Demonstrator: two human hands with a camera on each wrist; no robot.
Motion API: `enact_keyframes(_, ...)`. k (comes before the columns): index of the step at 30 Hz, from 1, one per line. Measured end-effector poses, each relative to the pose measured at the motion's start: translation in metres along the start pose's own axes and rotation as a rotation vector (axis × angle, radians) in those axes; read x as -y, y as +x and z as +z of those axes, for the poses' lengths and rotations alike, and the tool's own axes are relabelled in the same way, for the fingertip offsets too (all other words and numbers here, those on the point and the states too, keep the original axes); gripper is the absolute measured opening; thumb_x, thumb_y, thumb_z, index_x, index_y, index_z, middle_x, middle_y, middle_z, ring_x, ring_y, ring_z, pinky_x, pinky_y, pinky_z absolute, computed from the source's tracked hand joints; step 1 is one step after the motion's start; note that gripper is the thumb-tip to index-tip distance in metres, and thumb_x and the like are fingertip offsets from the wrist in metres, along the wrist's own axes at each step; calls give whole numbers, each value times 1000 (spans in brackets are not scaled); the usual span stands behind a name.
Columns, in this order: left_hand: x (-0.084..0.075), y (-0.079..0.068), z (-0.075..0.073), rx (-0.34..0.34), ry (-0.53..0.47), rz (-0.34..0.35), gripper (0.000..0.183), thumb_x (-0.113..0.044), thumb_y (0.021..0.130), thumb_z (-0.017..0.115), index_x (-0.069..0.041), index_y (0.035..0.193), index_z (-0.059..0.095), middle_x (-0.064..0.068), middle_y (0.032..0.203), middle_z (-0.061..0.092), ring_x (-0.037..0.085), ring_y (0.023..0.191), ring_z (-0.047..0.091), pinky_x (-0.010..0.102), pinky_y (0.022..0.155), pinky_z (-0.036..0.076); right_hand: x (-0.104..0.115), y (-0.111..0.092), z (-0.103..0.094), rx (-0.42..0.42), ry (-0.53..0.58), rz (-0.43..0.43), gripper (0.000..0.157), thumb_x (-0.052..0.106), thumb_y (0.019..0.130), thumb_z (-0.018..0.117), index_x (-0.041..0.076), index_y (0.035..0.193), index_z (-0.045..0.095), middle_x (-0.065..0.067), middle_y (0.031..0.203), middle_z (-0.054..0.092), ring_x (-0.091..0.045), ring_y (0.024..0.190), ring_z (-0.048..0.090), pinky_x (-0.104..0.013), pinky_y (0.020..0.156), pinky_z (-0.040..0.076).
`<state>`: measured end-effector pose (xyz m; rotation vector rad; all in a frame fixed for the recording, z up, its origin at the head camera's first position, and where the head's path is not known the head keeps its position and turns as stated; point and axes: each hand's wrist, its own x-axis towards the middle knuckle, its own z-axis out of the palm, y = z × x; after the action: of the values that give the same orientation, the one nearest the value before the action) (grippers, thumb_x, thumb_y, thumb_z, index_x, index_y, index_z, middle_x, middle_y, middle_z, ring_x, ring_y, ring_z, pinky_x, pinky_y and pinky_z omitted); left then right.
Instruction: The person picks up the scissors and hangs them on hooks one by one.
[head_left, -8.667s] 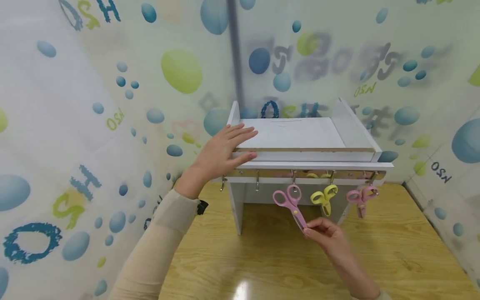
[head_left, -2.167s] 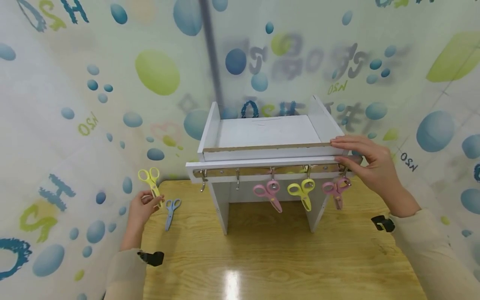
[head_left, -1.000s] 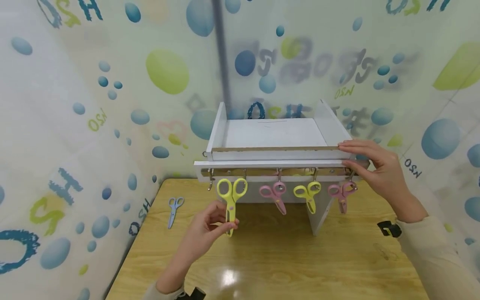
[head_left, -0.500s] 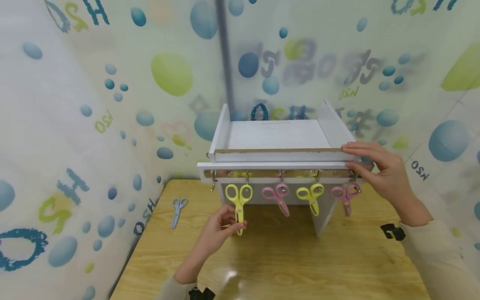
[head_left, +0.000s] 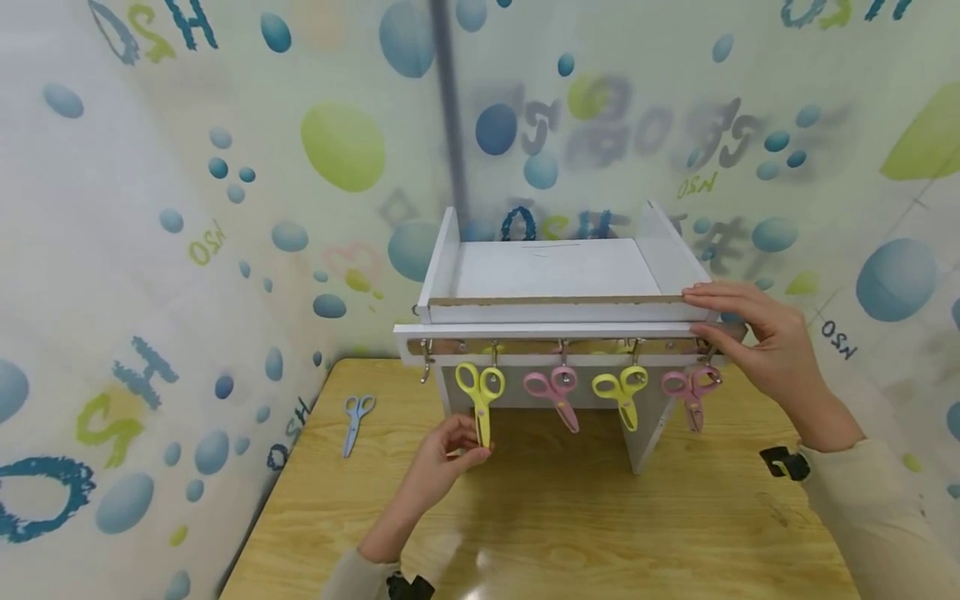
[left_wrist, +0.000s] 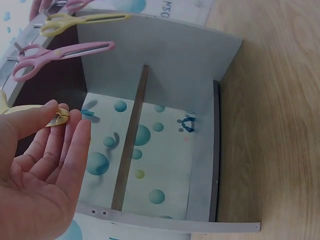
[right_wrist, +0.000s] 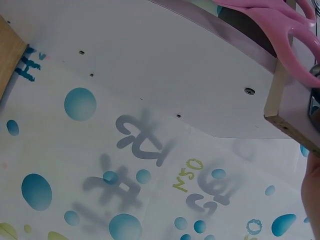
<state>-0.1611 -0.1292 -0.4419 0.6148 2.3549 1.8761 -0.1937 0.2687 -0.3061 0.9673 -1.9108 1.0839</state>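
Observation:
My left hand [head_left: 446, 467] pinches the tip of a pair of yellow scissors [head_left: 483, 408], handles up. Their right loop is at the second hook from the left; whether it bears their weight I cannot tell. In the left wrist view, the thumb and fingers hold the blade tip. My right hand [head_left: 772, 350] grips the right end of the white shelf [head_left: 570, 313], fingers above and thumb on the front ledge. From hooks to the right hang pink scissors [head_left: 558, 400], another yellow pair [head_left: 625, 402] and another pink pair [head_left: 693, 408].
Blue scissors [head_left: 355, 425] lie on the wooden table [head_left: 570, 533] at the left. The leftmost hook [head_left: 426, 362] carries no scissors. A white side panel [head_left: 651, 425] supports the shelf. Patterned walls [head_left: 345, 146] stand behind and to the left.
The left hand has brought the yellow scissors from the far left to the second hook, lately sliding its pinch down to the tip. The right hand has stayed on the shelf end since 2.2 s ago.

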Motion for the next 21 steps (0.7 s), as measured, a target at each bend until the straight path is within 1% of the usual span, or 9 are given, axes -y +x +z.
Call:
enact_keyframes(4, 6, -1, -2, -7, -23, -45, 24, 1, 90, 69, 12, 107, 56, 34, 101, 66, -1, 83, 64, 18, 73, 58, 1, 0, 0, -1, -4, -8, 37, 15, 90, 72, -17, 106, 69, 0, 123, 71, -9, 122, 62, -14, 101, 49)
enact_keyframes(8, 13, -1, -8, -17, -22, -25, 23, 0, 91, 68, 12, 108, 56, 35, 101, 65, 1, 83, 65, 23, 72, 60, 0, 0, -1, -7, -14, -10, 37, 16, 90, 72, -17, 107, 69, 0, 123, 71, -9, 122, 62, -13, 101, 49)
enact_keyframes(11, 20, -2, -15, -28, -33, -15, 22, -2, 93, 66, 12, 108, 57, 35, 102, 66, 2, 83, 67, 27, 74, 62, -3, 0, -2, -7, -17, -1, 34, 13, 90, 73, -16, 107, 69, 0, 123, 71, -9, 121, 62, -13, 101, 49)
enact_keyframes(14, 29, -6, -23, -24, -64, -57, 24, -5, 97, 62, 12, 112, 57, 34, 105, 65, 2, 84, 68, 26, 78, 62, -5, -2, -3, 1, -5, -3, 33, 11, 90, 73, -16, 107, 69, -3, 123, 71, -9, 122, 62, -13, 101, 49)
enact_keyframes(17, 38, -12, -33, -28, -72, -112, 28, -10, 101, 58, 14, 116, 55, 31, 107, 64, 6, 89, 69, 27, 81, 62, -7, -3, -3, 5, 13, -18, 33, 10, 89, 73, -17, 107, 69, -7, 122, 71, -10, 122, 62, -13, 101, 49)
enact_keyframes(19, 43, -14, -41, -48, -57, -143, 31, -13, 103, 55, 14, 118, 54, 30, 109, 64, 9, 91, 69, 28, 82, 62, -8, -4, -2, 3, 23, -28, 32, 7, 89, 74, -18, 107, 69, -11, 121, 71, -11, 122, 62, -14, 101, 49)
enact_keyframes(21, 48, -14, -50, -82, -43, -179, 31, -14, 103, 55, 13, 119, 53, 29, 110, 65, 11, 93, 69, 30, 83, 62, -9, -3, -2, -1, 25, -35, 32, 7, 88, 74, -18, 107, 69, -12, 121, 71, -11, 122, 62, -14, 101, 49)
